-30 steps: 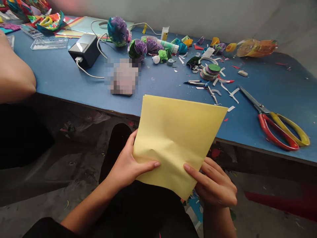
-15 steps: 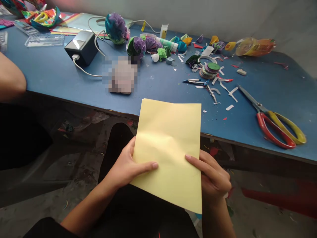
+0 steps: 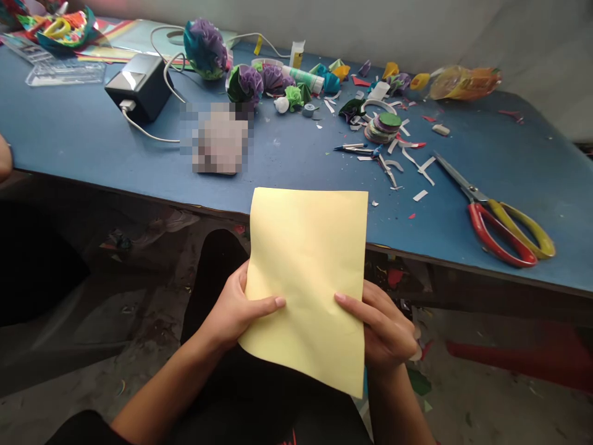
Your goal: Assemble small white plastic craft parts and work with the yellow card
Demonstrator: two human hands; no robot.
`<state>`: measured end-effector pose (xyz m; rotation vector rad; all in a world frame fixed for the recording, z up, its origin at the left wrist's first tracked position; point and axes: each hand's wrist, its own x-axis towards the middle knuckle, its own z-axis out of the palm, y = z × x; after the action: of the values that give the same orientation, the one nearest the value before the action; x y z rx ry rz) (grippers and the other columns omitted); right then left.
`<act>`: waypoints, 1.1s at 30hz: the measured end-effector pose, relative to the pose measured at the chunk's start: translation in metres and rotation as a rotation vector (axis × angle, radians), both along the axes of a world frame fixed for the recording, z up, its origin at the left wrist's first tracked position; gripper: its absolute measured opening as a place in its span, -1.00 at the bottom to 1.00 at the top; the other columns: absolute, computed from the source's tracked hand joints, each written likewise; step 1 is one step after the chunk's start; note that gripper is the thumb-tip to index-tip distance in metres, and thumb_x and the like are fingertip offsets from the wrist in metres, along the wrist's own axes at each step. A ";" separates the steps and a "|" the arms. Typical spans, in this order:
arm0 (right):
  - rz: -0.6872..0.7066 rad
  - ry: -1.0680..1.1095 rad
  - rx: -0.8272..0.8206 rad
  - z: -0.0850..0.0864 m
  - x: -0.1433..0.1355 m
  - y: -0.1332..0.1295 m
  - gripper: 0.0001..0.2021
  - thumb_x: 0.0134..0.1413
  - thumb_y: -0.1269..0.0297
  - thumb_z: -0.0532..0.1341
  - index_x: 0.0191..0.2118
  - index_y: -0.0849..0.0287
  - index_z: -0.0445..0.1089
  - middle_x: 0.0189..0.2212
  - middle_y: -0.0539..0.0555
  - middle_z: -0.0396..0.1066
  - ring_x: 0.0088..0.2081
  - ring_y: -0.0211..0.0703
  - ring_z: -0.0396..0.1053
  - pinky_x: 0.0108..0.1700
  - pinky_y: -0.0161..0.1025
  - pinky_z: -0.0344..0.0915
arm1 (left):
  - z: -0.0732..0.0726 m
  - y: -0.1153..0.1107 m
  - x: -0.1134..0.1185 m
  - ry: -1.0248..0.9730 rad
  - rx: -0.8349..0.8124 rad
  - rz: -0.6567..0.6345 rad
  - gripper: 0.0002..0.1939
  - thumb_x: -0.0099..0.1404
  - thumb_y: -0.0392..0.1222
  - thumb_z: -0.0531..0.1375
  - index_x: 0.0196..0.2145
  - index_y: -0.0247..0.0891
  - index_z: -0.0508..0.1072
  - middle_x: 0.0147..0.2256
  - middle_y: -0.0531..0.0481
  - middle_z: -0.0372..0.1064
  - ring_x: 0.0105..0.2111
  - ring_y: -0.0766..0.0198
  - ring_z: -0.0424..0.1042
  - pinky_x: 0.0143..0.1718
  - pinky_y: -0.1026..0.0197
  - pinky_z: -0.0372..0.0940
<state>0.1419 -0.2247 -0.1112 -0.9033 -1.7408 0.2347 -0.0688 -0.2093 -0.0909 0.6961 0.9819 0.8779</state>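
A yellow sheet of paper (image 3: pixel 308 247) is held up over my lap, its upper end in front of the table's edge. My left hand (image 3: pixel 236 312) grips its left side, thumb on the front face and the other fingers hidden behind. On the right side my right hand (image 3: pixel 386 327) holds the paper, the index finger lying on the front and the rest beside or behind the edge. The sheet bends softly, with a slight curl along the left. Whether it is one layer or folded I cannot tell.
On the blue table (image 3: pixel 278 164) lie scissors (image 3: pixel 477 194) with red and yellow handles, paper scraps (image 3: pixel 421 167), a pair of compasses (image 3: pixel 365 150), paper flowers (image 3: pixel 245 83), a plastic bottle (image 3: pixel 466 83) and a black box (image 3: pixel 139 86) with a cable. Another person's arm (image 3: pixel 4 159) shows at left.
The yellow paper curves more now, its left side bowing. Both hands keep their hold. The whole view has shifted slightly, and the other person's arm has mostly left the picture at left.
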 end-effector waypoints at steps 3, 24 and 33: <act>-0.048 0.029 -0.077 0.000 0.000 0.000 -0.58 0.01 0.53 0.23 -0.02 -0.03 0.42 -0.18 0.04 0.49 -0.21 -0.10 0.45 -0.28 -0.14 0.44 | 0.002 0.000 -0.001 -0.016 -0.014 0.011 -0.42 -0.05 -0.16 0.41 -0.07 -0.23 0.34 -0.10 -0.14 0.48 -0.18 -0.02 0.50 -0.23 0.08 0.47; -0.127 -0.258 -0.317 0.086 -0.007 -0.012 -0.90 0.08 0.38 0.25 -0.25 0.14 0.43 -0.31 0.00 0.42 -0.29 -0.27 0.38 -0.24 -0.33 0.35 | 0.048 -0.015 0.017 -0.094 0.009 0.083 -0.78 0.07 -0.17 0.34 -0.28 -0.22 0.54 -0.31 -0.06 0.55 -0.34 0.05 0.55 -0.35 0.16 0.49; -0.010 -0.386 -0.221 0.096 -0.008 -0.018 -0.81 0.06 0.40 0.27 -0.16 0.10 0.43 -0.21 0.01 0.34 -0.20 -0.31 0.32 -0.14 -0.36 0.31 | 0.048 -0.015 0.024 -0.066 -0.007 0.140 -0.78 0.09 -0.16 0.32 -0.27 -0.23 0.54 -0.29 -0.06 0.55 -0.29 0.04 0.53 -0.27 0.13 0.47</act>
<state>0.1341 -0.2426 -0.0151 -1.1761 -2.0940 0.2620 -0.0449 -0.2240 -0.0428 0.5937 0.9825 1.0128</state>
